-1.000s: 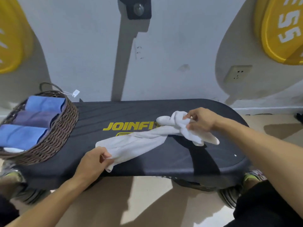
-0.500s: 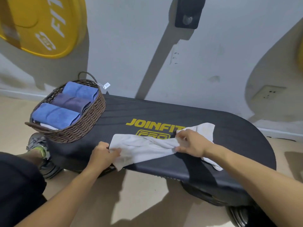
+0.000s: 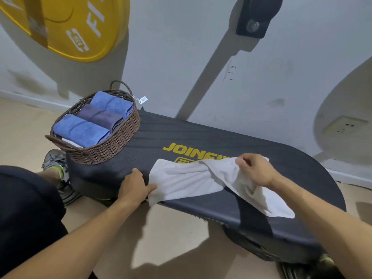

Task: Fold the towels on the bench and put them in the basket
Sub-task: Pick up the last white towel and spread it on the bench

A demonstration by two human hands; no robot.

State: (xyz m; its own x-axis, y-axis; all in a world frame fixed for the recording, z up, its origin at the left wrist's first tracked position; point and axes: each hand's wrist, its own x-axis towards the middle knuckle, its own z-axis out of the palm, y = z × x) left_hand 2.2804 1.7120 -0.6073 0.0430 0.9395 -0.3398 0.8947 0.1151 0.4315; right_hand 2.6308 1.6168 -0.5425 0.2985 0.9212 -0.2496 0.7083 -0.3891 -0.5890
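The dark padded bench (image 3: 201, 137) runs across the middle of the frame toward the lower right, with the wicker basket (image 3: 112, 146) on its left end at mid-left, already holding three folded blue and purple towels. The white towel (image 3: 189, 182) lies along the bench's near edge at centre, twisted in the middle, one end drooping over the edge at lower right. It looks light, limp and grippy rather than slick, so it should be taken by the corners and pulled flat. The right hand (image 3: 253, 170) pinches a raised fold near the twist, fingers curled round cloth. The left hand (image 3: 134, 188) pins the left corner, thumb on the cloth.
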